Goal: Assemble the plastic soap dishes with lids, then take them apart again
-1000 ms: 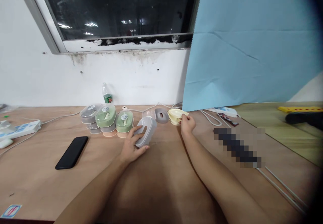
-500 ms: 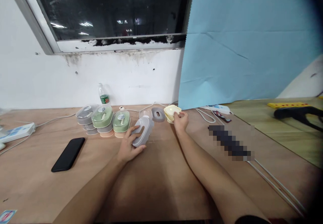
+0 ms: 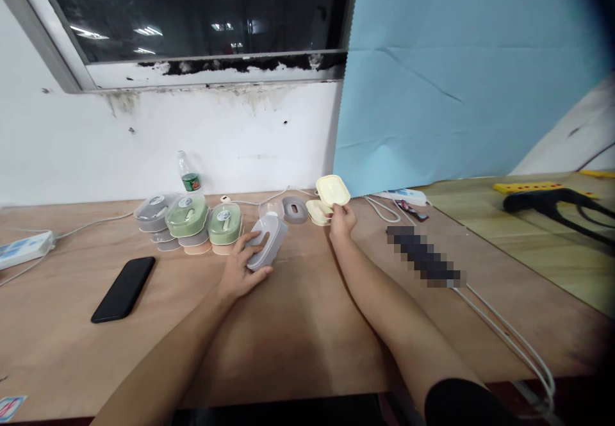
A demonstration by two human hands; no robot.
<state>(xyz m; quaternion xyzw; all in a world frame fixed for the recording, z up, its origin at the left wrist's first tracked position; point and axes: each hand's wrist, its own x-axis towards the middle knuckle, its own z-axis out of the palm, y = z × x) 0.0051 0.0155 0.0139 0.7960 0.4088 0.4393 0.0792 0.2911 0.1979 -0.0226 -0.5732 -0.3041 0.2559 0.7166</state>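
In my left hand (image 3: 241,271) is a grey oval container (image 3: 270,243) with a slot in it, tilted on its side over the table. My right hand (image 3: 342,222) pinches a pale yellow lid (image 3: 333,190) by its lower edge, raised and facing me. Just below that lid, another pale yellow piece (image 3: 319,213) lies on the table. Left of it are a flat grey oval piece with a slot (image 3: 295,210) and a clear cover (image 3: 271,209). Close to my left hand stands a green lunch box with a clear lid (image 3: 225,226).
Stacked lunch boxes (image 3: 187,218) stand at the back left, with a plastic bottle (image 3: 189,173) behind them. A black phone (image 3: 123,289) lies at the left. Power strips (image 3: 29,248), white cables (image 3: 509,336) and a blurred dark object (image 3: 425,254) are on the table.
My right hand has lifted the yellow lid off the yellow piece beneath and tipped it upright. My left hand still holds the grey container. The view has shifted slightly.
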